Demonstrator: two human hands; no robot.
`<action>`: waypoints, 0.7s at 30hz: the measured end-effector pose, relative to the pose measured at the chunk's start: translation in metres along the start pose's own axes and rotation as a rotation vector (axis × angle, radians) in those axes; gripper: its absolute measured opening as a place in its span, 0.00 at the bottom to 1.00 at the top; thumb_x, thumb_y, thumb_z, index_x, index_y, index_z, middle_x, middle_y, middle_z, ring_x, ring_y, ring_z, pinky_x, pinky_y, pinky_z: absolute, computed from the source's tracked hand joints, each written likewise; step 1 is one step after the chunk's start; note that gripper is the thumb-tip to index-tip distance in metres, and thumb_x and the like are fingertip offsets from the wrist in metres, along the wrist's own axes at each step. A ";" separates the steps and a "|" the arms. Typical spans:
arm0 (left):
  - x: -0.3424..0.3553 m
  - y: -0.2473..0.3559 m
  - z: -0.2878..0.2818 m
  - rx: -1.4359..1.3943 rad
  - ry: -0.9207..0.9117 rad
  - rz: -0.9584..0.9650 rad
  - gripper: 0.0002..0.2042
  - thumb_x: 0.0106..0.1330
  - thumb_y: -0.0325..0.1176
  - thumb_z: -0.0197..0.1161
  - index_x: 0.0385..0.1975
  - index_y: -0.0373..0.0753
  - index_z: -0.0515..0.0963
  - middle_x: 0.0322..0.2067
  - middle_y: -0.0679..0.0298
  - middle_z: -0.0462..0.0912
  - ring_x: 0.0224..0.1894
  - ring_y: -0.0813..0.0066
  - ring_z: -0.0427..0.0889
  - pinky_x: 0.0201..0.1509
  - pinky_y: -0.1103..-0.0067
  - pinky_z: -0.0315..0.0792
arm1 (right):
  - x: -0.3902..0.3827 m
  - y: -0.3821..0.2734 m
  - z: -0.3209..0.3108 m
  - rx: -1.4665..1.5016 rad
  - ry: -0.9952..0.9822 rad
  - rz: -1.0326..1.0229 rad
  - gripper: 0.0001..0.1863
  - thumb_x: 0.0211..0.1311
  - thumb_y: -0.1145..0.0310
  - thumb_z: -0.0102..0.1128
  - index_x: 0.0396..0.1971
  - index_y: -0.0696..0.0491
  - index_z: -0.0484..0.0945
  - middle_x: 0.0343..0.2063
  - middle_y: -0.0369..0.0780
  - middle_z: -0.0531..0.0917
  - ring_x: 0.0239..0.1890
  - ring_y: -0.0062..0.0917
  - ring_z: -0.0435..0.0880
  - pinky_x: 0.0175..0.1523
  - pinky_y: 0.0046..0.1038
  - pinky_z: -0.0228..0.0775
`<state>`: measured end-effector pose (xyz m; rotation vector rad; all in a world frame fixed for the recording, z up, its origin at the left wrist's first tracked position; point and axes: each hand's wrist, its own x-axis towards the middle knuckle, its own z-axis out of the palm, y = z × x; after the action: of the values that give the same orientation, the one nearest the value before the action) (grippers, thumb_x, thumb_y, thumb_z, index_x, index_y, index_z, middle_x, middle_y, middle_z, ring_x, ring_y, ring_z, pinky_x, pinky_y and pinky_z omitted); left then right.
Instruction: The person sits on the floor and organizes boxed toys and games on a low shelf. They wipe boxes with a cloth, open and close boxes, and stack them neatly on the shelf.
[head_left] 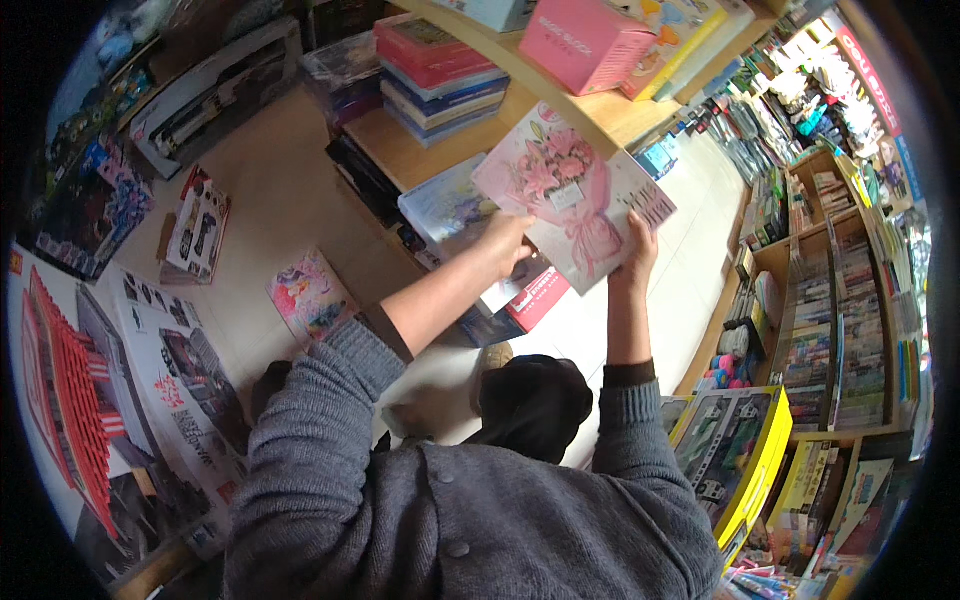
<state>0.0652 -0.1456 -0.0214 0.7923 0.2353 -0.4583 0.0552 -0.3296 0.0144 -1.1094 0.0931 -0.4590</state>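
A flat pink box (590,235) with a flower bouquet printed on its front is held up, tilted, in front of the shelf. My left hand (505,250) is closed at its lower left edge, fingers partly hidden. My right hand (637,258) grips its right edge, with the thumb on the front. Just under my left hand lies a pale blue box (440,200) with a flowery print. A red and pink box (540,298) sits below the held one.
A wooden shelf (430,160) ahead bears a stack of boxes (440,95); a pink box (580,45) stands on a higher board. Several toy boxes stand on the left, one small flowery box (310,295) among them. At right are bookshelves (800,260) and a yellow box (735,450).
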 end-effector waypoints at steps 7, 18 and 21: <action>0.045 0.029 0.021 0.007 0.073 0.001 0.16 0.60 0.28 0.50 0.45 0.28 0.62 0.47 0.44 0.66 0.52 0.49 0.66 0.56 0.61 0.63 | 0.074 0.025 -0.006 0.018 0.036 -0.093 0.22 0.43 0.69 0.63 0.40 0.59 0.69 0.35 0.40 0.75 0.36 0.26 0.74 0.44 0.26 0.66; 0.106 0.022 0.002 -0.097 0.008 0.019 0.19 0.53 0.27 0.55 0.46 0.37 0.64 0.44 0.51 0.66 0.48 0.54 0.67 0.53 0.63 0.64 | 0.096 0.074 0.028 -0.237 0.029 -0.353 0.27 0.40 0.67 0.67 0.42 0.59 0.67 0.36 0.40 0.75 0.38 0.24 0.73 0.46 0.24 0.64; 0.110 0.021 0.006 -0.060 0.101 0.006 0.20 0.51 0.26 0.55 0.46 0.37 0.65 0.44 0.51 0.66 0.47 0.57 0.67 0.53 0.64 0.63 | 0.096 0.083 0.036 -0.389 0.051 -0.415 0.29 0.38 0.66 0.69 0.43 0.59 0.67 0.37 0.40 0.74 0.38 0.25 0.73 0.46 0.24 0.64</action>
<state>0.1718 -0.1710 -0.0448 0.7575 0.3391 -0.4046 0.1782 -0.3073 -0.0276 -1.5073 -0.0058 -0.8660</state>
